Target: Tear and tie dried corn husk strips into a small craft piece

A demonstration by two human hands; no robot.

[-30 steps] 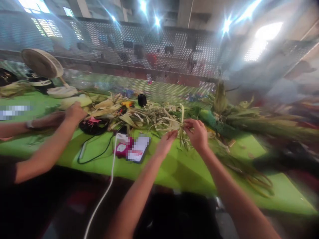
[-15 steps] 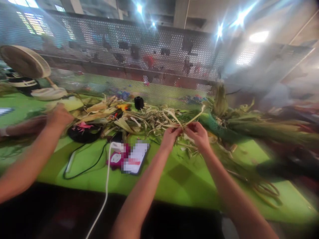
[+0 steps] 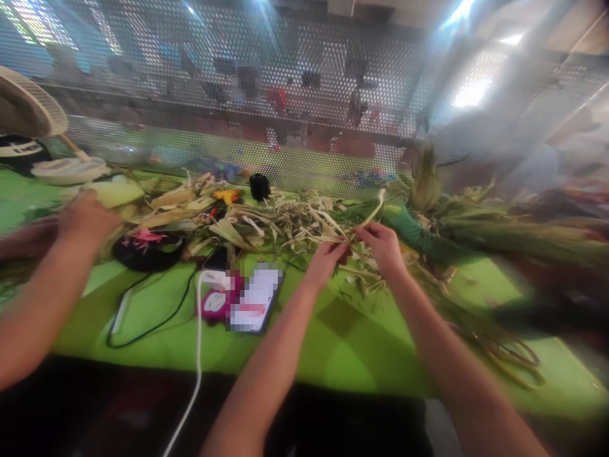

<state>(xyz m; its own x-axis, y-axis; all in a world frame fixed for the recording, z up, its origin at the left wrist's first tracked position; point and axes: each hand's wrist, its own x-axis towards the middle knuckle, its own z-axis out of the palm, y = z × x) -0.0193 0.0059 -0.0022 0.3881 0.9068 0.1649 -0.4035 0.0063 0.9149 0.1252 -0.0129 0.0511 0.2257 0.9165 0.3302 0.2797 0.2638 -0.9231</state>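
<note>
My left hand and my right hand meet over the green table, both pinched on a bundle of pale dried leaf strips. One strip curves up and to the right from between the fingertips. A loose heap of dried leaves lies just behind my hands. The picture is blurred by motion.
Another person's hands work at the left by a black dish. A phone with a white cable lies left of my arm. A small fan stands far left. Green stalks pile at the right. A perforated screen backs the table.
My two hands have come together and lifted slightly away from me, and the leaf strip that hung down now points up to the right. The view has drifted to the right.
</note>
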